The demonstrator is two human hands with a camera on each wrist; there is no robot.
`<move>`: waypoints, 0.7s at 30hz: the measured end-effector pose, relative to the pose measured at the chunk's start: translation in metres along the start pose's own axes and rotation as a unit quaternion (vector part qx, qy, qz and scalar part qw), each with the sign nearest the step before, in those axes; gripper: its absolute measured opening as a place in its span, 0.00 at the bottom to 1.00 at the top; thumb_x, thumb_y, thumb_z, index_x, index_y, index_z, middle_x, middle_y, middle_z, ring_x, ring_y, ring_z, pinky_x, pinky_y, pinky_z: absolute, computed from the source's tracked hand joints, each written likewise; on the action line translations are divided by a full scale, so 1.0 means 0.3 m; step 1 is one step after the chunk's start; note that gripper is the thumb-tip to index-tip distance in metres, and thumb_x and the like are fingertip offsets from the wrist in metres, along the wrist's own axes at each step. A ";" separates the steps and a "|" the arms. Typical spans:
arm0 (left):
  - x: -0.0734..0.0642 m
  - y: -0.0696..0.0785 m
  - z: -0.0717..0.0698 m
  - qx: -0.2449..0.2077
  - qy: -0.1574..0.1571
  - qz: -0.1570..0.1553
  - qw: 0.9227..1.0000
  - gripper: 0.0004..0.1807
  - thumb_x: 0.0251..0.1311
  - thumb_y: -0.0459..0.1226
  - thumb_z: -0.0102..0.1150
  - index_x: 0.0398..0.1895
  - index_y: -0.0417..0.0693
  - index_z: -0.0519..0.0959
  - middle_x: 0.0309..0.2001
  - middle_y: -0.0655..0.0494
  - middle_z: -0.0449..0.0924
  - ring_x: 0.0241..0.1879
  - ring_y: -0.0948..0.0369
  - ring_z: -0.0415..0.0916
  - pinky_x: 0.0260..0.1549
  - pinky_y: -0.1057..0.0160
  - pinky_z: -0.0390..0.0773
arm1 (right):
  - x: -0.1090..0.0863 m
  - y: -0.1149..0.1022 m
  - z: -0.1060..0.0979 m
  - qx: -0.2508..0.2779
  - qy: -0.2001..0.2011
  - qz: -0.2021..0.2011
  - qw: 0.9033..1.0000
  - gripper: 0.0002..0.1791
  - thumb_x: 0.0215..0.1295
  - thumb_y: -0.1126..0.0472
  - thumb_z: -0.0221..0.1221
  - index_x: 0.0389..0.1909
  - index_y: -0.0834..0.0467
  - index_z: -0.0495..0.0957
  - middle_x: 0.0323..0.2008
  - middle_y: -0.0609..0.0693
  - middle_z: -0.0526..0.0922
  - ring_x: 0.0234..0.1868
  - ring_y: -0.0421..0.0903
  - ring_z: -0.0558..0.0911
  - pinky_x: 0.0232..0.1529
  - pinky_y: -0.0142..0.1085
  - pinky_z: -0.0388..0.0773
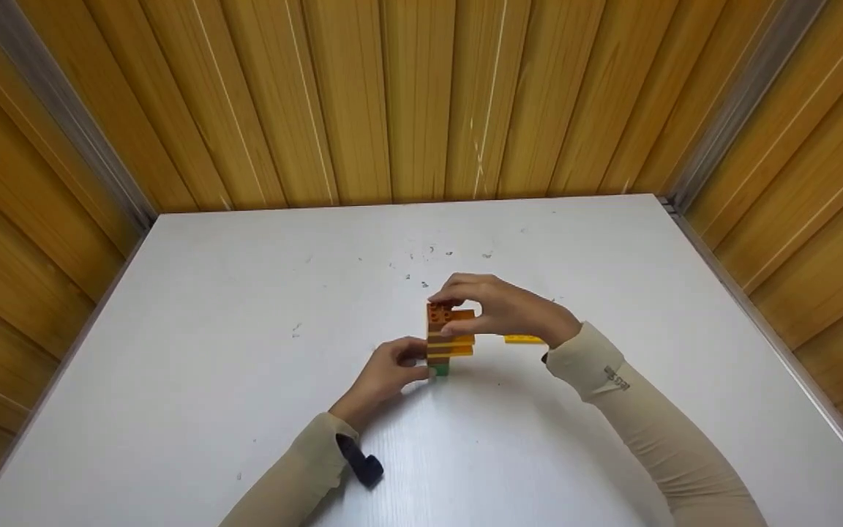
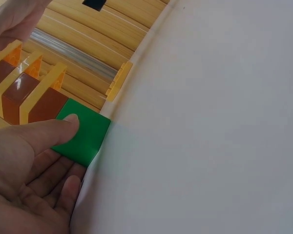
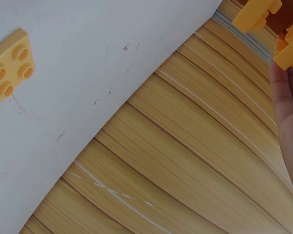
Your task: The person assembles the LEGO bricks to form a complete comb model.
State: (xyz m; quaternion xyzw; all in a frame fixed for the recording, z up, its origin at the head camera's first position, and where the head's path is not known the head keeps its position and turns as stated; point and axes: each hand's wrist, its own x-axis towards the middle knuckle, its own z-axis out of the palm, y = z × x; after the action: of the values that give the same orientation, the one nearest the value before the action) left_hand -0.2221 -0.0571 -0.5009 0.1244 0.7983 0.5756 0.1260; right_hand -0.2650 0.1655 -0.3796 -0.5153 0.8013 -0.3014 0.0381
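A tower of stacked toy bricks (image 1: pixel 437 329) stands upright on the white table, with a green brick (image 2: pixel 90 129) at its base. Above the green, brown bricks (image 2: pixel 49 105) alternate with yellow-orange plates (image 2: pixel 44 90) that jut out to the right. Low down, my left hand (image 1: pixel 388 373) pinches the green brick, the thumb lying flat across one face. At the top my right hand (image 1: pixel 506 306) holds the uppermost brown brick (image 1: pixel 436 315) between thumb and fingers. Its fingertips are partly hidden in both the head and right wrist views.
A loose yellow studded plate (image 3: pixel 12 66) lies on the table (image 1: pixel 246 307) to the right of the tower, beneath the right wrist. Wood-patterned walls (image 1: pixel 414 102) border the table's back and sides. A black strap (image 1: pixel 363 465) hangs from the left sleeve.
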 end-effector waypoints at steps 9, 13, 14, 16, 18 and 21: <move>0.010 -0.017 0.002 -0.008 0.002 -0.012 1.000 0.22 0.54 0.35 0.68 0.54 0.47 0.78 0.51 0.51 0.81 0.51 0.57 0.78 0.57 0.55 0.75 | -0.031 0.019 -0.027 -0.002 0.010 -0.004 1.000 0.24 0.62 0.54 0.63 0.57 0.58 0.76 0.49 0.50 0.80 0.52 0.46 0.80 0.54 0.40 0.78; 0.011 -0.017 0.002 -0.003 0.004 -0.015 1.000 0.21 0.54 0.35 0.68 0.53 0.47 0.79 0.51 0.52 0.82 0.51 0.58 0.78 0.55 0.56 0.75 | -0.054 0.037 -0.037 0.000 0.017 0.005 1.000 0.24 0.60 0.54 0.65 0.57 0.58 0.77 0.49 0.50 0.80 0.52 0.47 0.80 0.55 0.42 0.77; 0.012 -0.017 0.002 -0.001 0.005 -0.016 1.000 0.21 0.53 0.35 0.68 0.53 0.48 0.79 0.50 0.52 0.82 0.50 0.58 0.78 0.55 0.56 0.76 | -0.060 0.043 -0.039 0.000 0.019 0.011 1.000 0.25 0.60 0.54 0.65 0.57 0.58 0.77 0.49 0.49 0.80 0.52 0.47 0.80 0.55 0.42 0.77; 0.011 -0.018 0.003 0.004 0.006 -0.018 1.000 0.21 0.53 0.36 0.68 0.53 0.48 0.79 0.50 0.53 0.81 0.50 0.58 0.77 0.54 0.57 0.76 | -0.072 0.051 -0.043 0.001 0.020 0.025 0.999 0.25 0.58 0.54 0.67 0.56 0.57 0.77 0.49 0.49 0.80 0.52 0.47 0.79 0.55 0.42 0.77; 0.011 -0.017 0.003 0.008 0.007 -0.019 1.000 0.21 0.54 0.36 0.68 0.53 0.49 0.79 0.50 0.54 0.81 0.50 0.59 0.77 0.55 0.58 0.75 | -0.084 0.061 -0.047 0.006 0.021 0.041 0.999 0.26 0.56 0.55 0.68 0.56 0.57 0.78 0.49 0.49 0.81 0.52 0.47 0.79 0.55 0.42 0.77; 0.009 -0.016 0.003 0.012 0.007 -0.018 1.000 0.21 0.54 0.36 0.68 0.53 0.50 0.79 0.50 0.55 0.81 0.49 0.60 0.76 0.55 0.58 0.75 | -0.102 0.076 -0.053 0.017 0.022 0.062 0.998 0.27 0.54 0.57 0.70 0.56 0.56 0.78 0.50 0.49 0.81 0.52 0.47 0.79 0.55 0.43 0.77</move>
State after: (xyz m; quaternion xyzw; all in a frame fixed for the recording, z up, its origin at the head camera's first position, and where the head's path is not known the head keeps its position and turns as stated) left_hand -0.2248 -0.0569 -0.5058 0.1077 0.8080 0.5645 0.1296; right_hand -0.2751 0.2050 -0.3861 -0.4570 0.8272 -0.3234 0.0475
